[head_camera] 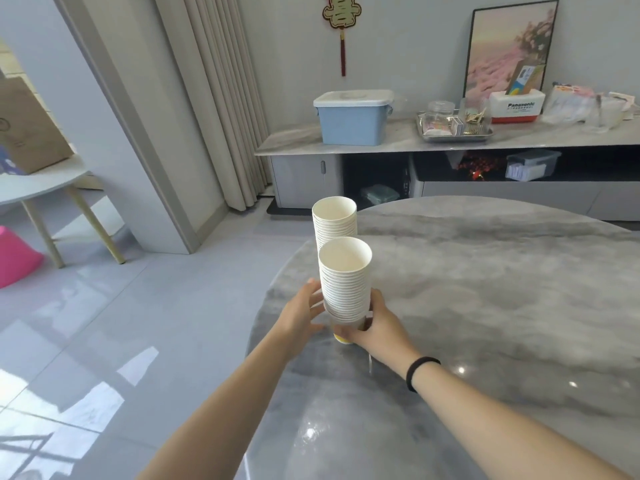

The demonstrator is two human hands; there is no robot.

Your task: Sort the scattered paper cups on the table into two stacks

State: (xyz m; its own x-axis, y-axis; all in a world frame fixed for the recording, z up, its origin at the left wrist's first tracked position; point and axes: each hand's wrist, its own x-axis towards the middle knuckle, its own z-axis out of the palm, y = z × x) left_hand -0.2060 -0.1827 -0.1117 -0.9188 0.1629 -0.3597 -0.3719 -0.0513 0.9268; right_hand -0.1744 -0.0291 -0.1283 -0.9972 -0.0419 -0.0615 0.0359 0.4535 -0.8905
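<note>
Two tall stacks of white paper cups stand close together near the left edge of the round grey marble table (485, 289). The near stack (344, 282) has a yellow-marked bottom cup. The far stack (334, 220) rises just behind it, its lower part hidden. My right hand (374, 327) wraps the base of the near stack from the right. My left hand (304, 310) is on the stack's left side, fingers spread against its lower cups. No loose cups are in sight on the table.
The table's left edge drops to a glossy grey tiled floor (121, 323). Behind stands a sideboard (450, 140) with a blue lidded box (353, 119), a metal tray and a white-and-red box. A small side table (41, 188) and a pink object are at far left.
</note>
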